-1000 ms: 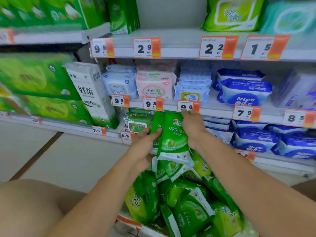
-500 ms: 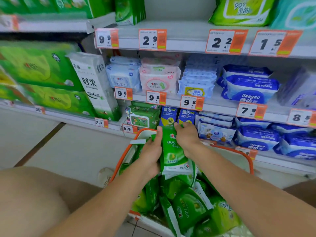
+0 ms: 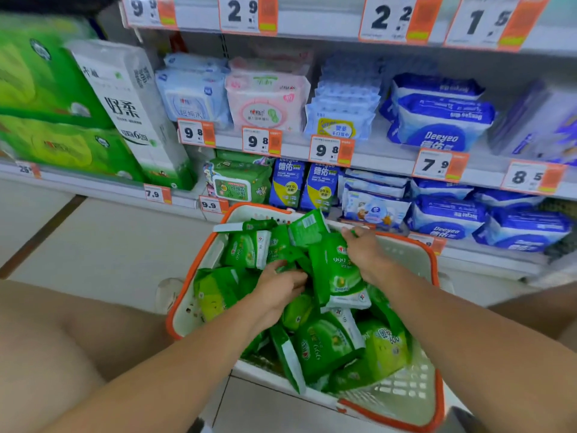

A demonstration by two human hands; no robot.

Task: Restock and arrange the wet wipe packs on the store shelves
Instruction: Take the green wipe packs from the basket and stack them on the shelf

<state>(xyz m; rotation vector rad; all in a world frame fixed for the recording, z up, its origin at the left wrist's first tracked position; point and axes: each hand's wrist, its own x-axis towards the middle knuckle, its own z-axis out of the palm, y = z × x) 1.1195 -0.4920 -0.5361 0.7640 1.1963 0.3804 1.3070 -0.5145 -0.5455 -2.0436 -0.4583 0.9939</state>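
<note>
Reaching into the orange-rimmed basket (image 3: 199, 267), both hands bury their fingers in green wet wipe packs (image 3: 324, 345), too jumbled to count. The right hand (image 3: 365, 254) grips 1 upright pack (image 3: 335, 273); the left hand (image 3: 278, 289) curls over others, fingertips hidden. 2 blue packs (image 3: 303, 185) stand on the shelf (image 3: 384, 159) behind.

Green packs (image 3: 335, 273), orange-rimmed white basket (image 3: 434, 267)

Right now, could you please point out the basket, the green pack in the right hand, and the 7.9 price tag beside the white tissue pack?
basket (image 3: 434, 264): head view, orange rim, far right.
green pack (image 3: 335, 270): head view, printed front.
7.9 price tag (image 3: 157, 194): head view, tag face.
</note>
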